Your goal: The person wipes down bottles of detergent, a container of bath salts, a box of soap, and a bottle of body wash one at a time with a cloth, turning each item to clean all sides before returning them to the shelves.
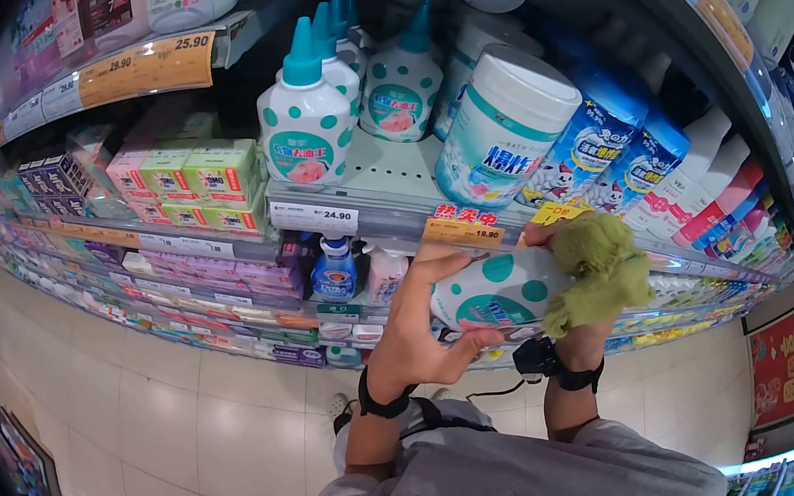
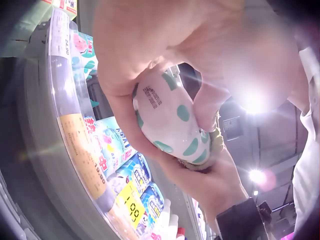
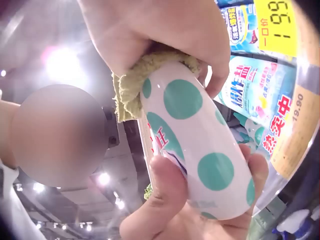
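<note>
Dotted bottle (image 1: 496,287) and cloth (image 1: 598,268).
We see the left hand (image 1: 415,330) grip the bottle, the right hand (image 3: 170,30) the cloth.

The bottle (image 1: 511,286) gripped by the left hand (image 1: 414,330) is white with round teal dots, the cloth (image 1: 603,267) in the right hand (image 3: 167,27) olive green, and beyond the grip are white, teal-dotted bottles (image 1: 304,138) with teal caps (image 1: 302,59), a white-and-teal tub (image 1: 500,121), an orange price label (image 1: 462,230) and a yellow tag (image 3: 277,25).

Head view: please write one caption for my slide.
At a store shelf, the left hand grips a green-dotted bottle while the right hand holds a green cloth against it.
</note>
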A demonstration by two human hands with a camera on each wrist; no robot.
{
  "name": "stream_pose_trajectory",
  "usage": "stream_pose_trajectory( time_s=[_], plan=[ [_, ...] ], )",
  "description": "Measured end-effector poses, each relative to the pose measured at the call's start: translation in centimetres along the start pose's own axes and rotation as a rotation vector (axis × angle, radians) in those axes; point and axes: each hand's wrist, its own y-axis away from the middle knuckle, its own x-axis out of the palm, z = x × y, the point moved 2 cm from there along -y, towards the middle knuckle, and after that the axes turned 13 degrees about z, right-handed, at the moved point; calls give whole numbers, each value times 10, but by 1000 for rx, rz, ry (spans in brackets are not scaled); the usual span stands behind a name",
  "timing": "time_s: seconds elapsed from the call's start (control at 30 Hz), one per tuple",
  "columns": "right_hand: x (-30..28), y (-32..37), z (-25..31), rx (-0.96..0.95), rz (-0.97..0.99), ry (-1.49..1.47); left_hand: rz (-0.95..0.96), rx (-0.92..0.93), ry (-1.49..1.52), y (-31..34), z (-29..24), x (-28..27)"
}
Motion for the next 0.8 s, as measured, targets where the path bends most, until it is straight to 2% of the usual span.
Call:
stream_pose_trajectory(
  time_s=[0.1, 0.2, 0.3, 0.4, 0.5, 0.63, 0.67, 0.77, 0.8],
  plan=[
    [6, -24, 24, -182, 112, 60, -7, 35, 34, -3, 3, 11],
    [13, -34, 37, -351, 151, -19, 23, 155, -141, -10, -8, 6],
    [13, -31, 34, -331, 194, -109, 64, 154, -243, -9, -25, -4],
    [20, -34, 32, -433, 354, -142, 99, 110, -440, -5, -43, -21],
    [41, -34, 29, -440, 441, -193, 185, -52, -437, 6, -47, -35],
    [91, -26, 37, -384, 342, 19, 279, -68, -445, 10, -56, -56],
    [82, -25, 32, -334, 561, 21, 309, -106, -465, 12, -57, -62],
    [99, -26, 30, -317, 571, 102, 343, -184, -451, 20, -60, -74],
    [98, -28, 29, -339, 596, -11, 346, -184, -491, 19, -61, -79]
  ],
)
